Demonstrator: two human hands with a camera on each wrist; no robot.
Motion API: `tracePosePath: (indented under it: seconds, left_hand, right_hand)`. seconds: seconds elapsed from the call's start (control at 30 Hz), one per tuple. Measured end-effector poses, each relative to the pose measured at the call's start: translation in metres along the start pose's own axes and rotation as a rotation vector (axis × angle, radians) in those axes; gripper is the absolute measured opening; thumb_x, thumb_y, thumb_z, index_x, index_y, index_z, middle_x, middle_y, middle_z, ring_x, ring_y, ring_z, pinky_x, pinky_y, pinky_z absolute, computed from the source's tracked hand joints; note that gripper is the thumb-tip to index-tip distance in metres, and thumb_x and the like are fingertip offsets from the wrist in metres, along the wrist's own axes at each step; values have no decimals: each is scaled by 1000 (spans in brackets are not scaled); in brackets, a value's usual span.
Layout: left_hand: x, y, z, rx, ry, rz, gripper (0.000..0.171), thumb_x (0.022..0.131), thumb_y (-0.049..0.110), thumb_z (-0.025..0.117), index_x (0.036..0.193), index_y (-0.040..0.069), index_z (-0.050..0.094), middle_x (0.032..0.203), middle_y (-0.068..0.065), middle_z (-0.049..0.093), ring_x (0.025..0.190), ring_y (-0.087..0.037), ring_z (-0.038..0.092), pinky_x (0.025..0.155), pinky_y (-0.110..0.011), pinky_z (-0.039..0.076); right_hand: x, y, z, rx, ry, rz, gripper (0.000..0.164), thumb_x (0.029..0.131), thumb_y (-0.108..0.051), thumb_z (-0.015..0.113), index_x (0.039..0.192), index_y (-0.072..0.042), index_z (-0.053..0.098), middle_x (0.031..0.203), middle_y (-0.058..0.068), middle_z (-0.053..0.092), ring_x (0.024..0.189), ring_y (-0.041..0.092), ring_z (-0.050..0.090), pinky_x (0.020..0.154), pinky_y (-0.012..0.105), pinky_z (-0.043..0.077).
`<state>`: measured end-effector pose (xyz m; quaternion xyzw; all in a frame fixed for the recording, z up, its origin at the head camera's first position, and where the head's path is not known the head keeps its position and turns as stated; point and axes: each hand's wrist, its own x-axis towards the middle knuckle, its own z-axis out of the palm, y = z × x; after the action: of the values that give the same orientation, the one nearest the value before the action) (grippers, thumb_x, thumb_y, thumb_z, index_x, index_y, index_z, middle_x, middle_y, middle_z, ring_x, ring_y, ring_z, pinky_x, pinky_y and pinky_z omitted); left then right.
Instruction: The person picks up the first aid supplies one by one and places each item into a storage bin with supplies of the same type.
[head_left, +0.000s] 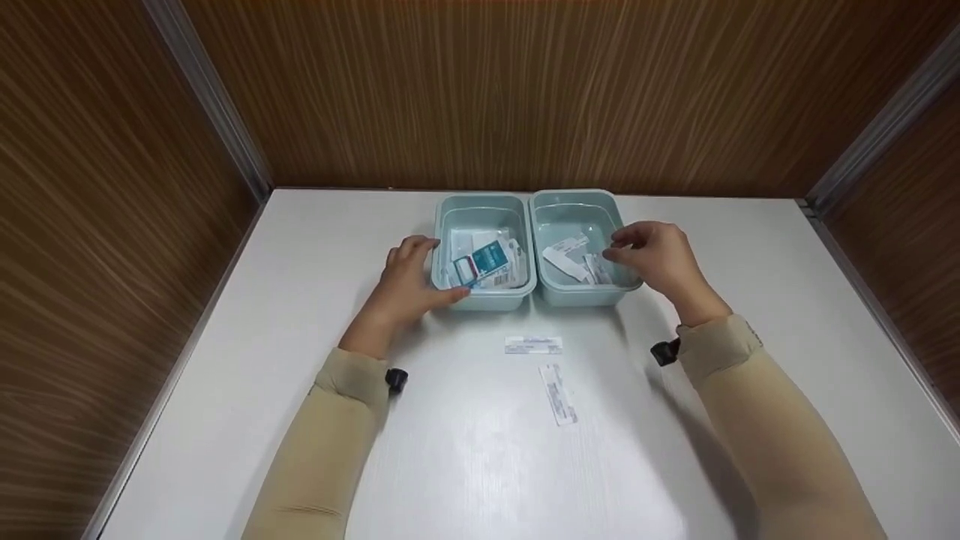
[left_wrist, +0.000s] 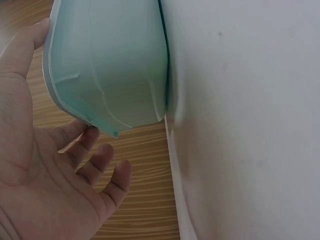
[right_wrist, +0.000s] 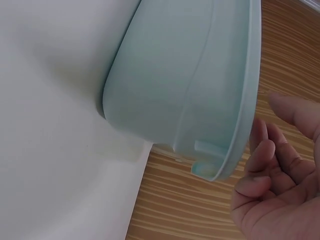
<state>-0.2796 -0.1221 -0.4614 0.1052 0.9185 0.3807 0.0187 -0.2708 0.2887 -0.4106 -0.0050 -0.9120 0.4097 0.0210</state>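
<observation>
Nearest are two tan sleeves: the left sleeve (head_left: 315,465) and the right sleeve (head_left: 772,427), stretched over a white table (head_left: 465,465). At each cuff's inner side sits a small black device, one at the left wrist (head_left: 396,380), one at the right (head_left: 664,352).

Between the arms, a nearer strip packet (head_left: 559,394) lies slanted on the tabletop; a farther strip packet (head_left: 533,345) lies crosswise just beyond it, slightly left.

Farther on, two pale green bins stand side by side, close at their rims. The left hand (head_left: 405,285) spreads wide at the left bin (head_left: 484,301), thumb on its near rim and fingers at its left side, covering part of that rim. Inside, a teal-and-white packet (head_left: 489,259) lies over paler packets, partly hiding them.

The right bin (head_left: 585,297) holds a few white packets (head_left: 566,262) toward its near end. Over its right rim the right hand (head_left: 660,259) is loosely curled, thumb and fingers a narrow gap apart, nothing visible between them.

Behind everything rises a wood-grain back wall (head_left: 480,90), with a left panel (head_left: 112,187) and a right panel (head_left: 919,157) flanking the table.
</observation>
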Motion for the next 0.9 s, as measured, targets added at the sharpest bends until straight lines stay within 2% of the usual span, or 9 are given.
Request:
tracePosePath:
  seconds: [0.3, 0.53, 0.77, 0.9]
  left_hand:
    - [1, 2, -1, 2, 5, -6, 109, 85, 60, 96, 171, 19, 44, 179, -5, 34, 163, -30, 34, 140, -54, 36]
    - [0, 4, -1, 2, -1, -15, 110, 85, 60, 96, 172, 21, 42, 179, -4, 34, 163, -28, 33, 140, -54, 36]
    - [0, 4, -2, 2, -1, -2, 110, 85, 61, 95, 172, 20, 43, 179, -5, 34, 164, -30, 33, 140, -54, 36]
    - [0, 4, -2, -5, -8, -4, 109, 85, 61, 95, 172, 21, 43, 180, -5, 33, 164, -30, 33, 140, -55, 36]
  right_hand:
    - [-20, -3, 3, 75, -20, -85, 39, 98, -22, 90, 132, -5, 79, 120, 13, 78, 98, 19, 61, 74, 16, 53]
    - [-39, -3, 11, 147, -30, -162, 37, 97, -17, 91, 130, -8, 80, 111, 9, 73, 96, 20, 60, 76, 17, 53]
    - [-55, -3, 19, 202, -42, -207, 38, 94, -13, 92, 130, -7, 81, 112, 10, 75, 96, 17, 61, 79, 18, 53]
    - [-63, -1, 24, 193, -42, -262, 38, 93, -8, 92, 130, -7, 80, 114, 16, 74, 99, 20, 61, 83, 19, 52]
